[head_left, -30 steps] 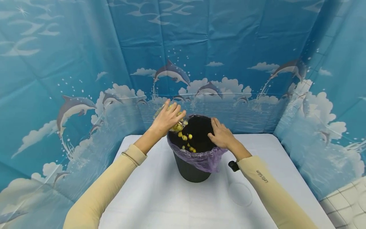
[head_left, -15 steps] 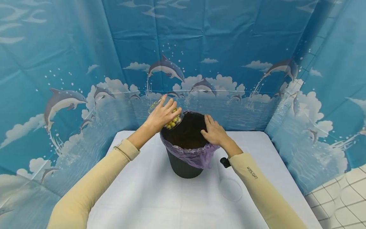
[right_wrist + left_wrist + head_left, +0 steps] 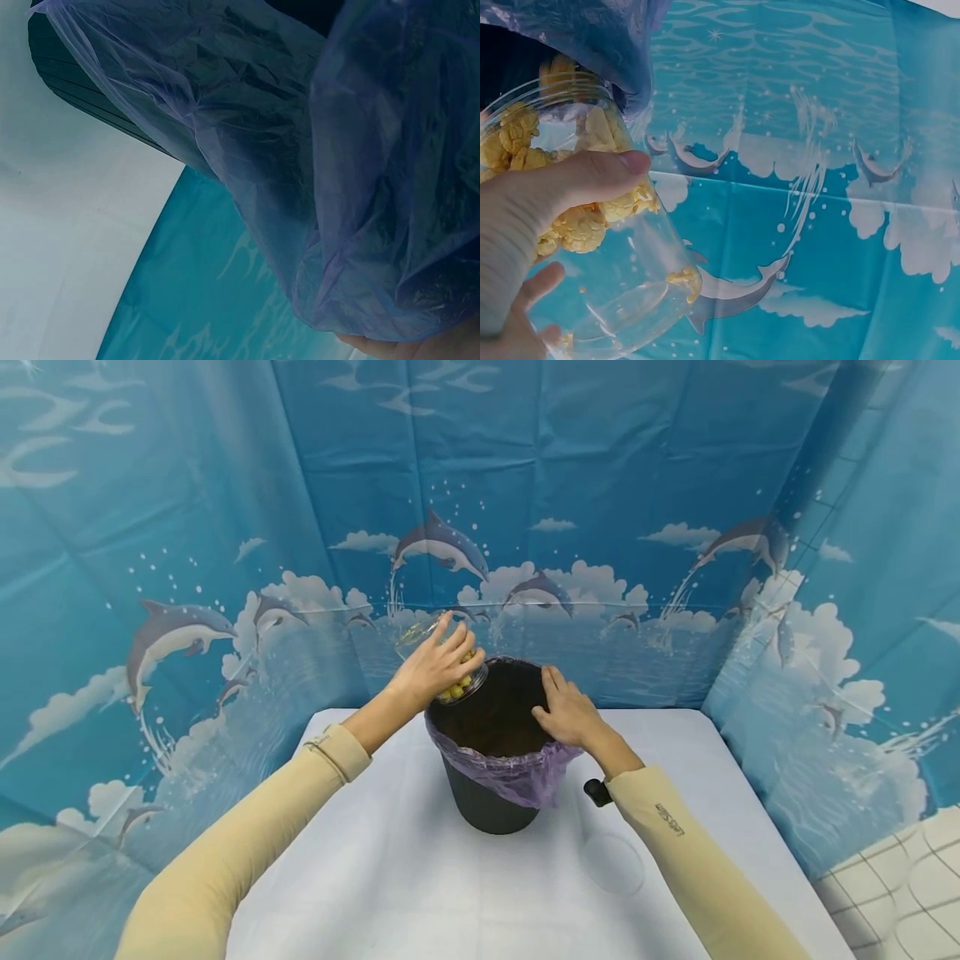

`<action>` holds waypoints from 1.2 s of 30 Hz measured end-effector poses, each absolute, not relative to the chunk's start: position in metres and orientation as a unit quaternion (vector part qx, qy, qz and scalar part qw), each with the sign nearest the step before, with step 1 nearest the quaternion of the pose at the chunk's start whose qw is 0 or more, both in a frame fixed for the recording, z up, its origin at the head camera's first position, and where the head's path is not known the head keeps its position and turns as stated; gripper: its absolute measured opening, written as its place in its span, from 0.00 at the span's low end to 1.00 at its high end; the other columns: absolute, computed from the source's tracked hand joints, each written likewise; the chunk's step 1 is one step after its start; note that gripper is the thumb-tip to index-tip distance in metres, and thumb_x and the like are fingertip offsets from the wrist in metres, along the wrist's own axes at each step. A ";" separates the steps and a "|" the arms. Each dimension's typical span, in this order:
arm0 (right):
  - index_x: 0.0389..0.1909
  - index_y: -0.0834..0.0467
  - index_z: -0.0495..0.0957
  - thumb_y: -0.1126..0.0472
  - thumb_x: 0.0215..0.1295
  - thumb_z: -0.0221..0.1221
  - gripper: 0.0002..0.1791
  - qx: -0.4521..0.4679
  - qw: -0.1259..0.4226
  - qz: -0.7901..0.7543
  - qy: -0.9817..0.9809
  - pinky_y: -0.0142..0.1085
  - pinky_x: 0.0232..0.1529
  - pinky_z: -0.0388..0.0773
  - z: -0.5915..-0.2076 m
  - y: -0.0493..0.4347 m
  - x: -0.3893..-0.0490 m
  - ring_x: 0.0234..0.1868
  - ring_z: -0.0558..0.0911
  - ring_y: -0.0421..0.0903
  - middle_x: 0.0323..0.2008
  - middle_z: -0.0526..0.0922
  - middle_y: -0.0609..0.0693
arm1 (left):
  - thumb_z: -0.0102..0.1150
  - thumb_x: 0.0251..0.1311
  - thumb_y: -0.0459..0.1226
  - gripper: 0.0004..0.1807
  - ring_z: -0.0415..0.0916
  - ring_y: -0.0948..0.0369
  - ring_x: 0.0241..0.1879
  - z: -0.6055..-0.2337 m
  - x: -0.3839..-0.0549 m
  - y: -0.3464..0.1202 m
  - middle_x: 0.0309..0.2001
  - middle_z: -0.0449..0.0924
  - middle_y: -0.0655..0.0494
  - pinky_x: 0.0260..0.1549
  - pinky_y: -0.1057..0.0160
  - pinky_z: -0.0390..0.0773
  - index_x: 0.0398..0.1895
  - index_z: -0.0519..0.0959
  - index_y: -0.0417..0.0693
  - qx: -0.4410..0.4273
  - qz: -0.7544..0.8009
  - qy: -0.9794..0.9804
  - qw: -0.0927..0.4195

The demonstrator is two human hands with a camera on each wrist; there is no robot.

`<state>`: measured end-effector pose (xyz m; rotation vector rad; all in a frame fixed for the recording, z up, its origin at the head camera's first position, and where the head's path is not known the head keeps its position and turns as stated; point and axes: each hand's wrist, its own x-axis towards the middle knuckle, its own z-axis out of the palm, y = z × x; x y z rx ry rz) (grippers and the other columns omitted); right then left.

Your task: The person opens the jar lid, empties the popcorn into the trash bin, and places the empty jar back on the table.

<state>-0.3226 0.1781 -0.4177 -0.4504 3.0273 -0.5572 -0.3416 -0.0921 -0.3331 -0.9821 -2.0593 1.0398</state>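
Observation:
My left hand (image 3: pixel 435 670) holds a clear plastic jar (image 3: pixel 641 300), tipped with its mouth over a black trash bin (image 3: pixel 491 806). Yellow popcorn (image 3: pixel 581 227) has gathered towards the jar's mouth, and a few crumbs cling near its base. Folded over the bin's rim is a thin purple bag (image 3: pixel 517 781), seen close up in the right wrist view. My right hand (image 3: pixel 573 714) grips the bin's right rim, its thumb over the opening. In the right wrist view the bag hides most of that hand. The bottom of the bin is dark.
A clear round lid (image 3: pixel 612 864) lies on the white-covered table (image 3: pixel 375 893), right of the bin. A small black object (image 3: pixel 597 792) shows partly behind my right sleeve. A blue dolphin-print curtain (image 3: pixel 480 485) surrounds the table's back and sides.
Popcorn was tumbling from the jar into the bin a second ago; none is seen falling now. Less popcorn shows in the jar. The right hand stays at the rim, and the head view shifted slightly.

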 end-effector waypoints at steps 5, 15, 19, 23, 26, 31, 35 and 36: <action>0.82 0.66 0.38 0.51 0.80 0.47 0.43 -0.148 0.014 -0.182 0.972 0.70 0.72 0.60 -0.420 0.177 -0.320 0.77 0.56 0.75 0.83 0.41 0.67 | 0.75 0.59 0.47 0.42 0.65 0.49 0.73 -0.334 -0.339 -0.091 0.70 0.69 0.49 0.77 0.44 0.60 0.72 0.62 0.58 -0.361 0.409 -0.780 0.307; 0.82 0.67 0.39 0.52 0.79 0.48 0.43 -0.150 0.007 -0.176 0.973 0.70 0.70 0.63 -0.418 0.178 -0.321 0.76 0.58 0.75 0.83 0.42 0.66 | 0.76 0.58 0.46 0.40 0.66 0.50 0.72 -0.331 -0.340 -0.091 0.69 0.70 0.50 0.77 0.44 0.61 0.70 0.64 0.56 -0.367 0.412 -0.774 0.312; 0.82 0.66 0.39 0.51 0.79 0.48 0.43 -0.150 0.007 -0.178 0.973 0.70 0.70 0.63 -0.418 0.178 -0.321 0.76 0.58 0.74 0.83 0.41 0.66 | 0.72 0.63 0.42 0.34 0.67 0.50 0.71 -0.332 -0.340 -0.090 0.68 0.71 0.50 0.77 0.44 0.62 0.69 0.66 0.55 -0.373 0.403 -0.773 0.317; 0.82 0.66 0.38 0.51 0.80 0.48 0.43 -0.148 0.012 -0.177 0.973 0.70 0.71 0.62 -0.418 0.178 -0.320 0.77 0.58 0.74 0.83 0.41 0.66 | 0.72 0.64 0.41 0.34 0.67 0.50 0.71 -0.333 -0.339 -0.089 0.68 0.71 0.50 0.77 0.44 0.61 0.70 0.65 0.56 -0.369 0.405 -0.775 0.314; 0.82 0.66 0.38 0.51 0.80 0.47 0.43 -0.148 0.015 -0.179 0.973 0.70 0.71 0.61 -0.418 0.179 -0.319 0.77 0.57 0.74 0.83 0.40 0.66 | 0.74 0.61 0.45 0.38 0.66 0.50 0.72 -0.332 -0.339 -0.088 0.69 0.71 0.49 0.77 0.45 0.62 0.71 0.64 0.57 -0.362 0.412 -0.776 0.313; 0.82 0.66 0.37 0.52 0.80 0.47 0.43 -0.147 0.016 -0.179 0.973 0.71 0.72 0.60 -0.417 0.179 -0.320 0.77 0.56 0.75 0.83 0.40 0.66 | 0.75 0.60 0.47 0.40 0.65 0.49 0.72 -0.329 -0.339 -0.087 0.70 0.70 0.49 0.76 0.44 0.62 0.72 0.64 0.57 -0.358 0.417 -0.774 0.314; 0.82 0.66 0.38 0.51 0.80 0.47 0.43 -0.146 0.018 -0.175 0.974 0.70 0.72 0.60 -0.416 0.178 -0.320 0.77 0.56 0.74 0.83 0.40 0.66 | 0.73 0.62 0.45 0.38 0.66 0.49 0.72 -0.329 -0.339 -0.087 0.70 0.70 0.48 0.76 0.44 0.62 0.72 0.64 0.56 -0.360 0.415 -0.776 0.309; 0.82 0.66 0.38 0.51 0.80 0.47 0.43 -0.146 0.018 -0.174 0.974 0.70 0.72 0.60 -0.416 0.178 -0.320 0.78 0.56 0.74 0.83 0.40 0.66 | 0.72 0.63 0.44 0.37 0.66 0.49 0.72 -0.329 -0.339 -0.087 0.70 0.70 0.48 0.76 0.44 0.62 0.72 0.64 0.56 -0.361 0.415 -0.777 0.307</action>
